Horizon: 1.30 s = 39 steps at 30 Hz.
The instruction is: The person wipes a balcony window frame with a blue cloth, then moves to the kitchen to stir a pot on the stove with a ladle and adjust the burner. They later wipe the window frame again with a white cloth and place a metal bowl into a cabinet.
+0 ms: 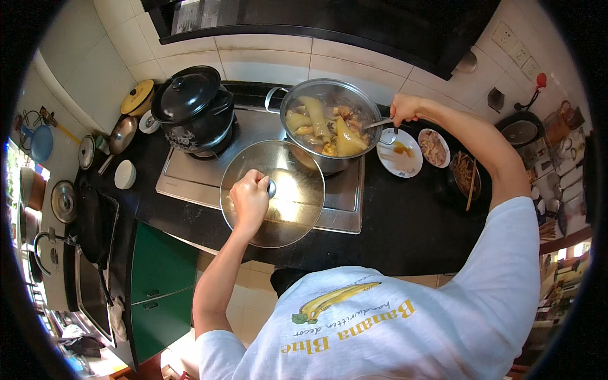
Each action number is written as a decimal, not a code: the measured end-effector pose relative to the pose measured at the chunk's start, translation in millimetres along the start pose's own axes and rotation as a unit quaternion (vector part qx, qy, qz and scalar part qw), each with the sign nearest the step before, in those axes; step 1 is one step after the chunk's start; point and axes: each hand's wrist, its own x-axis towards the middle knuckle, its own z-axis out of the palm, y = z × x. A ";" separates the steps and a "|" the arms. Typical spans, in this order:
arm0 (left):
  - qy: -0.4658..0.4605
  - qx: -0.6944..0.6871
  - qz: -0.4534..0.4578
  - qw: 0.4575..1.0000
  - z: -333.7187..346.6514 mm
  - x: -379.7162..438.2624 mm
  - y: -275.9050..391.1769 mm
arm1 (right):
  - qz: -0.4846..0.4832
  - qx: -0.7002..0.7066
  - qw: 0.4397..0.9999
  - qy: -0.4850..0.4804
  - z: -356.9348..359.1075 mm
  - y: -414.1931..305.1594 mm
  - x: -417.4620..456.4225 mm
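My left hand (250, 195) grips the knob of a round glass lid (294, 209), held over the front of the steel gas stove (190, 183), its far edge overlapping the pot's near side. My right hand (405, 109) is closed around the handle of a metal utensil (377, 124), whose other end is hidden in the food. That food, large pale green-yellow pieces (315, 116) with browned chunks in liquid, fills a two-handled steel pot (327, 161) on the stove's right side. Beside the pot, a white plate (387, 164) carries brown sauce.
A lidded black clay pot (190, 135) occupies the stove's left side. Right of the plate are a bowl of raw-looking meat (433, 148) and a dark bowl (458, 183) with chopsticks (471, 185). A white bowl (125, 174) and a metal ladle (123, 135) lie left. A dark range hood (332, 21) hangs behind.
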 end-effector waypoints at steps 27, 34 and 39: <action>-0.069 -0.048 0.031 0.996 -7.2 21.9 -22.3 | -0.102 -0.459 0.820 0.327 16.7 -119.8 -138.3; -0.085 -0.047 0.079 0.992 -9.3 30.5 -31.8 | -0.086 -0.482 0.770 0.410 74.4 -100.5 -148.0; -0.100 -0.056 0.074 0.991 -10.5 33.4 -33.8 | -0.112 -0.456 0.791 0.392 100.7 -72.3 -162.6</action>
